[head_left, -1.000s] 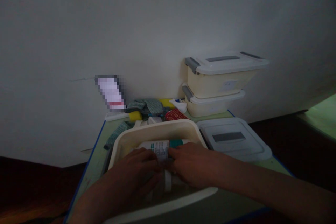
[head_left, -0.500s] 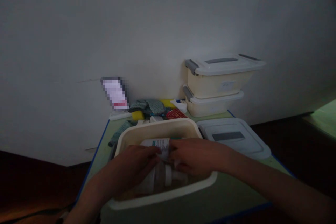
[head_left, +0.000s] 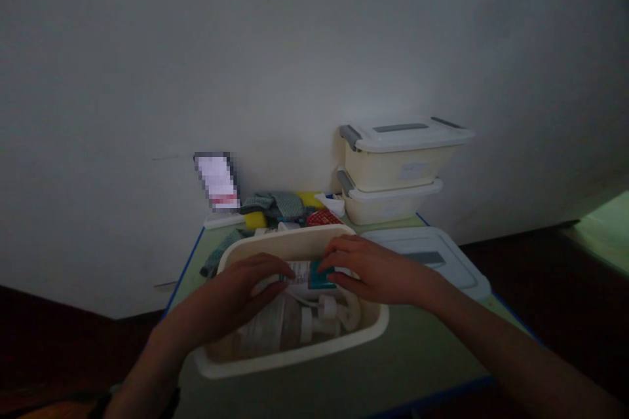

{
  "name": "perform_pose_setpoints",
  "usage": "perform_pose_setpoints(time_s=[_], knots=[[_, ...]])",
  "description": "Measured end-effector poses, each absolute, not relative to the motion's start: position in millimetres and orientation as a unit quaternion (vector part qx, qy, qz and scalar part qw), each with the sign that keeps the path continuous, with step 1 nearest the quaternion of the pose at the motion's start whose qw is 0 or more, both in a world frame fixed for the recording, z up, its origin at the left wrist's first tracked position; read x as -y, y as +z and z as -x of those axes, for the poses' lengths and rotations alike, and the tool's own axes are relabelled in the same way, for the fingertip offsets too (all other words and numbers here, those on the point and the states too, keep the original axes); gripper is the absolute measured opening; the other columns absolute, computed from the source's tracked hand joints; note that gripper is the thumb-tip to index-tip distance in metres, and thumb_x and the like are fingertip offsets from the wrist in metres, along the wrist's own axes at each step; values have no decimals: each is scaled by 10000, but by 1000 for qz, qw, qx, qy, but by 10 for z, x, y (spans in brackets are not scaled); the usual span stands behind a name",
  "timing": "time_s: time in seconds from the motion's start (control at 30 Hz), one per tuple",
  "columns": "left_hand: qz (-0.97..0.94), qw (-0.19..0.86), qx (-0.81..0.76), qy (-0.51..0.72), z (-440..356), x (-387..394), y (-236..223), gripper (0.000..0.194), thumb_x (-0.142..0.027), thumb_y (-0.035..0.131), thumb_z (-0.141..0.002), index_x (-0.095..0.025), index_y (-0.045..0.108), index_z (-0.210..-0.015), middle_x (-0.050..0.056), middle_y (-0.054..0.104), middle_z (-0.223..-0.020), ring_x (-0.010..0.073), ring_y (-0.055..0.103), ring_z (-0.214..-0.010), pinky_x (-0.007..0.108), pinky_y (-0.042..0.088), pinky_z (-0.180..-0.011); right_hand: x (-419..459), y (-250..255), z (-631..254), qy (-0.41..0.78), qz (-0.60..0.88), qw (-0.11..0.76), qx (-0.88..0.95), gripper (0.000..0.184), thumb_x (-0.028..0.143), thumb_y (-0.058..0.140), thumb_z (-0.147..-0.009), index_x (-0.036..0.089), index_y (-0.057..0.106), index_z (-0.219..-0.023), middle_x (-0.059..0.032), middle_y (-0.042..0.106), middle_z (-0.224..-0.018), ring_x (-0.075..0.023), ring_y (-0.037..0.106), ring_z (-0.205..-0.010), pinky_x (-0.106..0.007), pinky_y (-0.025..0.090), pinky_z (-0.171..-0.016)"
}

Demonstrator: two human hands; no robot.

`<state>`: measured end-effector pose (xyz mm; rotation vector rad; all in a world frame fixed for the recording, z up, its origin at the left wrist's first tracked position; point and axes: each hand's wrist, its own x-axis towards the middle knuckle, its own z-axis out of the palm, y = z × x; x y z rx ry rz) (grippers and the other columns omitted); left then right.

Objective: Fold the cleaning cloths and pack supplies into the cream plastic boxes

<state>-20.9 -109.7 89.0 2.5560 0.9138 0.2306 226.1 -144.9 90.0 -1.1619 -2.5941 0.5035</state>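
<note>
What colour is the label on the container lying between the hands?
The label is white with dark print and a teal section; head view shows it.

Appears to be smooth, rather matt plastic in the open box (head_left: 275, 362) and the flat lid (head_left: 455, 264). Looks like clear, smooth plastic in the pump bottle (head_left: 264, 332), and like rough, textured cloth in the grey-green bundle (head_left: 284, 204). Seems dull and matt on the wall (head_left: 246, 52).

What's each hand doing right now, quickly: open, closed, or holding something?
Left hand: open, at the white bottle; contact unclear.
Right hand: open, over the bottle's teal label; contact unclear.
</note>
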Motion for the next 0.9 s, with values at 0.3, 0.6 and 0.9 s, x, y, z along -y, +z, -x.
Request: perform_pose_setpoints(time_s=[0.3, 0.6, 0.9], knots=[[-906, 223, -357, 43, 250, 858, 1070, 274, -352, 436, -880, -232, 642, -1016, 18, 689, -1049, 172, 625, -948, 299, 468, -861, 1470, 895, -2350, 155, 394, 162, 891, 233, 171, 474, -870, 145, 638, -1034, -84, 591, -1029, -171, 517, -1028, -326, 382, -941], [-903, 260, -340, 39, 98, 711, 1078, 329, -384, 430, -878, -216, 629, -1079, 50, 687, -1060, 183, 634, -927, 272, 482, -796, 1352, 916, -2557, 142, 438, 218, 860, 273, 233, 420, -912, 164, 540, -1147, -97, 515, -1172, -165, 444, -1146, -339, 350, -994], [-911, 241, -326, 72, 65, 728, 1044, 295, -364, 402, -894, -217, 636, -995, 25, 684, -844, 149, 622, -715, 241, 457, -634, 1310, 658, -3099, 112, 640, -49, 759, 161, 145, 531, -838, 57, 585, -962, -152, 629, -950, -216, 597, -879, -351, 478, -791]])
